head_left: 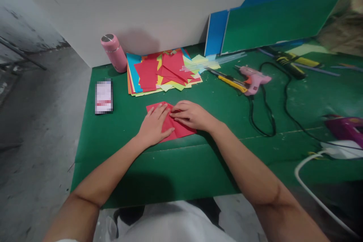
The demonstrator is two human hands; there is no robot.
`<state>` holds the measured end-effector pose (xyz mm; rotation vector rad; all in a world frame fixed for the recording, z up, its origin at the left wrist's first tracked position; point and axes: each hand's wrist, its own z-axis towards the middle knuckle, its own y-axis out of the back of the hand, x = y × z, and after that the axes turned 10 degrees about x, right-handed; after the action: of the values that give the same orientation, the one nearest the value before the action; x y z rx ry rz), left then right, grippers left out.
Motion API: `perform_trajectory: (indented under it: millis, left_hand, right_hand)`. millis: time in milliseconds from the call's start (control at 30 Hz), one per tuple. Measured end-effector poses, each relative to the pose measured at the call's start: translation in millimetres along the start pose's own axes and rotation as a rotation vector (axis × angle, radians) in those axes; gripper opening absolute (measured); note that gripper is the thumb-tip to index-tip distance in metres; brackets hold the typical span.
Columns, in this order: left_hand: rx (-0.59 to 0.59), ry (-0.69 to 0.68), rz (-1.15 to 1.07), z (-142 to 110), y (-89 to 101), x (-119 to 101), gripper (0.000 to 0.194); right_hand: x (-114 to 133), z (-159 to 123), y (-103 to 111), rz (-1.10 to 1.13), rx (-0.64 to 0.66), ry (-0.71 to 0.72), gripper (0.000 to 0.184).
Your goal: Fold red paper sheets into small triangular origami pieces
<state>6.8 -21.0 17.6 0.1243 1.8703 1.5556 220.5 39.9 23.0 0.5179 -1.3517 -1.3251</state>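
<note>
A sheet of red paper (182, 129) with crease lines lies on the green tabletop in front of me. My left hand (154, 124) rests flat on its left part, fingers stretched out and the thumb pointing right. At the paper's upper right, my right hand (194, 114) has its fingers bent together and pinched on a raised part of the red paper. The right hand's fingers cover some of that spot, so the exact fold is hidden.
Behind the hands lies a pile of coloured paper (146, 75), with a pink bottle (115, 53) beside it. A phone (103, 96) is at left. Glue sticks (215, 61), a yellow cutter (231, 82), a pink glue gun (253, 79) and a white power strip (342, 150) lie to the right.
</note>
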Motion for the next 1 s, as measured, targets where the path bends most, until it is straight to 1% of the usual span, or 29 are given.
perform_trajectory:
  millis: [133,300,500,800,900,1000]
  left_hand:
    - [0.006,0.003,-0.012,0.0,0.3,0.3,0.065]
    - [-0.015,-0.007,-0.070,0.1,-0.7,1.1,0.064]
    - [-0.002,0.003,-0.052,0.2,0.8,-0.3,0.064]
    - [-0.015,0.002,-0.097,0.7,1.6,-1.1,0.064]
    - [-0.012,0.008,-0.072,0.7,2.2,-2.3,0.065]
    - [0.016,0.035,0.018,0.4,3.6,-4.7,0.065]
  right_hand:
    - [-1.0,-0.1,0.5,-0.006,0.021,0.011,0.027]
    - [-1.6,-0.4,-0.2,-0.016,0.024,0.013,0.027]
    - [-2.0,-0.6,-0.3,-0.029,0.020,0.022,0.027]
    - [-4.0,-0.6,-1.5,-0.039,0.023,0.045,0.027]
    - [-4.4,-0.9,-2.3,-0.049,0.001,0.059,0.026]
    - [-4.2,-1.0,-2.4,-0.067,-0.017,0.069,0.025]
